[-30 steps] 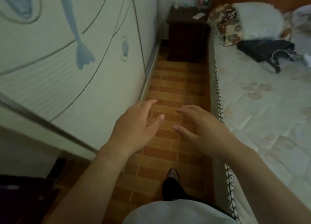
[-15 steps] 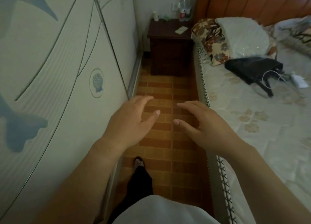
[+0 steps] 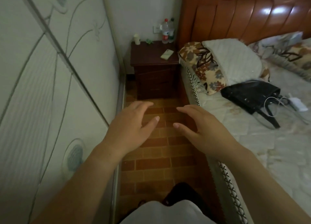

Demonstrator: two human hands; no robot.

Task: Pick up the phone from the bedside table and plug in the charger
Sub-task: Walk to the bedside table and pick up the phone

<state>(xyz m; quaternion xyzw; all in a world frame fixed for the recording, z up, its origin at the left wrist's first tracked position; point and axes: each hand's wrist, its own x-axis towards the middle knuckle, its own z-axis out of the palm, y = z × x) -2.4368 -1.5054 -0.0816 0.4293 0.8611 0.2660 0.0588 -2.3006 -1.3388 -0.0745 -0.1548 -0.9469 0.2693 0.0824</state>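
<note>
A pale phone (image 3: 167, 54) lies flat on the dark wooden bedside table (image 3: 148, 62) at the far end of the aisle, near the table's right side. A white charger (image 3: 298, 104) with its coiled white cable (image 3: 271, 105) lies on the bed beside a black handbag. My left hand (image 3: 129, 131) and my right hand (image 3: 202, 126) are held out in front of me over the brick-patterned floor, fingers spread, both holding nothing. They are well short of the table.
A white wardrobe (image 3: 50, 89) lines the left side. The bed (image 3: 252, 148) with pillows and a black handbag (image 3: 250, 94) fills the right. Two bottles (image 3: 166, 30), a small white container (image 3: 137, 38) and a wall socket (image 3: 156, 29) are at the table's back.
I have walked forward along the aisle; the bedside table and phone are closer and larger. Both hands have stayed out in front, open.
</note>
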